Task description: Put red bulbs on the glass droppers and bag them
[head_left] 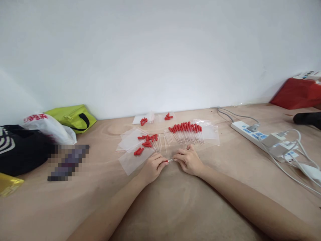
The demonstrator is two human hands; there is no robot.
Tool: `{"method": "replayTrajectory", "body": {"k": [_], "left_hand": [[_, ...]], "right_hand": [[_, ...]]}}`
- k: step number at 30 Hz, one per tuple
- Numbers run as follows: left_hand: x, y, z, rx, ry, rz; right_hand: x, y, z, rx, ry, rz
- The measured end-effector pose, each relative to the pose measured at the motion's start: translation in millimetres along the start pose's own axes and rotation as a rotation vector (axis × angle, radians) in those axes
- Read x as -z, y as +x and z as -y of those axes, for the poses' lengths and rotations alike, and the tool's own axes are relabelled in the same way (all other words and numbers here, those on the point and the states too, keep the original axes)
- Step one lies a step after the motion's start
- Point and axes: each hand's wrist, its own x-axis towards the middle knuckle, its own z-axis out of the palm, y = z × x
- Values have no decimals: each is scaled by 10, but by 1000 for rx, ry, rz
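My left hand [154, 166] pinches a small red rubber bulb, mostly hidden by the fingers. Between the two hands a thin clear dropper tube [171, 160] reaches toward the bulb; my right hand [188, 160] grips its other end. Whether tube and bulb are joined is too small to tell. Just beyond my right hand lies a row of droppers with red bulbs [185, 127], side by side. Loose red bulbs [147, 144] rest on clear plastic bags [127, 162] beyond my left hand, with bare tubes [162, 142] beside them.
Two more small bags with red bulbs [169, 116] lie near the wall. At right are a white power strip [247, 134] with chargers and cables, and a red bag [296, 93]. A lime pouch [72, 117], white plastic bag [47, 129] and black bag [22, 150] stand left.
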Motion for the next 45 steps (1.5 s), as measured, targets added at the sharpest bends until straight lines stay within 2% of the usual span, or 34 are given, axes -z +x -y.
{"method": "replayTrajectory", "body": {"k": [12,17,22,24,25,27,30,32,34,37,41,45], "left_hand": [[0,-11,-48,-115,93,18],[16,2,28,-157,139,56],[29,-7,163,-142,116,-43],[38,-24,188,-87,114,-105],[43,-34,193,-47,120,-135],[50,-50,192,32,126,-164],[47,-60,185,70,80,-111],[39,-58,184,67,47,-67],[33,-54,186,63,30,-45],[30,-55,189,60,17,-34],[14,-53,185,59,16,-42],[4,-27,200,134,130,-124]], "right_hand": [[-68,1,146,-24,-17,58],[-76,24,136,-24,27,99],[12,55,141,53,-63,113],[64,55,92,39,-129,103],[91,55,41,-10,-152,80],[146,66,-120,-207,-180,-20],[216,117,-456,-646,-213,-219],[236,163,-667,-853,-213,-253],[228,200,-819,-980,-205,-247],[187,227,-934,-1051,-194,-228],[156,239,-965,-1050,-191,-237],[125,322,-827,-945,-211,-271]]}}
